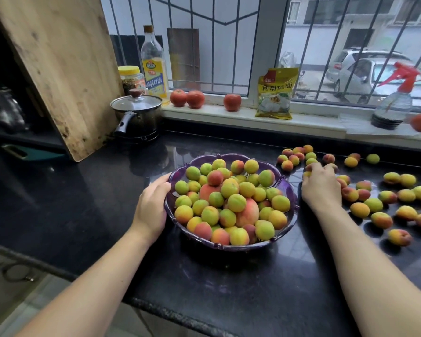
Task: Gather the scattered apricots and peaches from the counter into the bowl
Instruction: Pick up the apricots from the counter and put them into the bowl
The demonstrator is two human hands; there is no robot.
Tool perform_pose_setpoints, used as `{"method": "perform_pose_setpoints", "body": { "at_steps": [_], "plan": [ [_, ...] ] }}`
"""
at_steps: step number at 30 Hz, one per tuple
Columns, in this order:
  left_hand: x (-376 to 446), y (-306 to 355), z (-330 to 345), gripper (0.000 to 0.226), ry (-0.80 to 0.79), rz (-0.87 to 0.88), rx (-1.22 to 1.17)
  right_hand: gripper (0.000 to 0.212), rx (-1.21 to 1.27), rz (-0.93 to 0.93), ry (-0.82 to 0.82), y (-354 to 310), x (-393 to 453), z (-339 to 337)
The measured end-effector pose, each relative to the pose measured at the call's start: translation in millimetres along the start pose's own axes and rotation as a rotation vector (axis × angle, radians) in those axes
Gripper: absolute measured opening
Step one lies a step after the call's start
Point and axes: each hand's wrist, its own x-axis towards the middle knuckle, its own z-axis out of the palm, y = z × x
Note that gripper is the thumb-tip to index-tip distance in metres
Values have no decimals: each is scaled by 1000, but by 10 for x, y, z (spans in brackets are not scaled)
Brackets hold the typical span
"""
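Head view: the left hand (153, 203) lies against the left rim of the scalloped purple plastic bowl (287, 188), with the thumb at the rim and the palm along the outer wall. In my judgement it is there to keep the bowl steady while fruit is dropped in. Its grip is a loose clasp on the bowl wall; the fingers under the rim are not visible.

The bowl stands in the middle of the glossy black stone desk (83, 203) and is already heaped high with small yellow, green and red apricots and peaches (231, 203), so new ones could roll off the pile.

The right hand (320, 184) is to the right of the bowl, palm down among the scattered loose fruit on the desk (384, 207). Its fingers are curled over some pieces at the far side; I think it gathers several at once, but how many it holds I cannot tell, because the back of the hand covers them.

Many pieces lie on the desk to the right, so the task is perhaps half done. The right edge cuts off some fruit, and more may lie outside the picture. The red round fruits on the white window sill (229, 115) are too blurred to name with certainty.
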Motion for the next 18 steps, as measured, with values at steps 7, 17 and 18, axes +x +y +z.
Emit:
{"method": "perform_pose_setpoints", "body": {
  "at_steps": [7,17,18],
  "plan": [
    [-256,175,49,33,82,-110,127,29,553,-142,-121,-275,36,-618],
    [-1080,218,324,29,223,-197,-75,43,373,-746,-494,-1123,-851,-1105],
    [-1155,231,356,32,208,-194,-81,42,293,-794,-461,-1158,-903,-1074]
  ]
}}
